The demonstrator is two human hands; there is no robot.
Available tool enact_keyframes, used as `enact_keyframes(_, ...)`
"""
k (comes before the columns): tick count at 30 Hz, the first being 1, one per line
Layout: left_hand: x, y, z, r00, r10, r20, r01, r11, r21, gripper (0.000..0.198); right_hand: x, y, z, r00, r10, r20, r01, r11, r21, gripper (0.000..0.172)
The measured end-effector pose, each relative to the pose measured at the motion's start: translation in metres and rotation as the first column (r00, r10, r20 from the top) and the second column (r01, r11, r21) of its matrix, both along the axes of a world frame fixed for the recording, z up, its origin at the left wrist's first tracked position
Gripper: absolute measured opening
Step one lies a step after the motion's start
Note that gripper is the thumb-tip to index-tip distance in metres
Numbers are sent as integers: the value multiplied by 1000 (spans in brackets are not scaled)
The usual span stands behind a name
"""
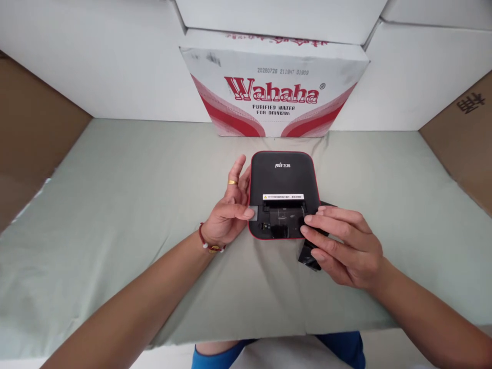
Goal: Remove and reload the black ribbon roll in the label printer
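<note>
Spreading beneath, one creased, cloth-covered counter (384,179) bears one printed cardboard carton (274,84); in front of it, mid-counter, is one smooth black device (282,179), a red-edged rounded rectangle, its long axis running fore and aft, slotted end toward the person. Of two hands, the left hand (228,212) grips its left side, thumb on one grey button (254,213); the right hand (351,246), fingers narrowly spaced, touches one glossy dark film (284,220), though whether it pinches this I cannot tell.
</note>
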State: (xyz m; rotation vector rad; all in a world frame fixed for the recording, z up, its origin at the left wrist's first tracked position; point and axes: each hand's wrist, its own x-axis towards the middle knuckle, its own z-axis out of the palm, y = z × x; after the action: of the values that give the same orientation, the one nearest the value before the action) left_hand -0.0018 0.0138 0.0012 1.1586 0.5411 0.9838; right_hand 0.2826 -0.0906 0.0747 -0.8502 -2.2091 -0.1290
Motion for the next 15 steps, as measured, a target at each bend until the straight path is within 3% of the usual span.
enact_keyframes(5,3,2,-3,1000,1,23,-1,1000,22,113,-7,7,19,997,72,10,-72,997,-14,24)
enact_keyframes(8,5,0,-4,1000,-3,28,1,998,55,103,-16,21,43,999,40,-11,-41,984,-172,30)
enact_keyframes(10,7,-2,-4,999,16,45,-18,999,49,94,-28,37,63,986,-102,134,142,933,-330,34)
enact_keyframes(11,9,-3,-3,997,38,60,-40,999,30,90,-36,47,72,948,-165,271,266,881,-392,34)
enact_keyframes(13,14,-4,-3,989,109,98,-106,994,-41,77,-56,69,87,802,-190,567,485,761,-431,31)
enact_keyframes(15,18,-3,-4,969,214,124,-196,971,-140,64,-77,90,94,637,-141,758,625,669,-402,29)
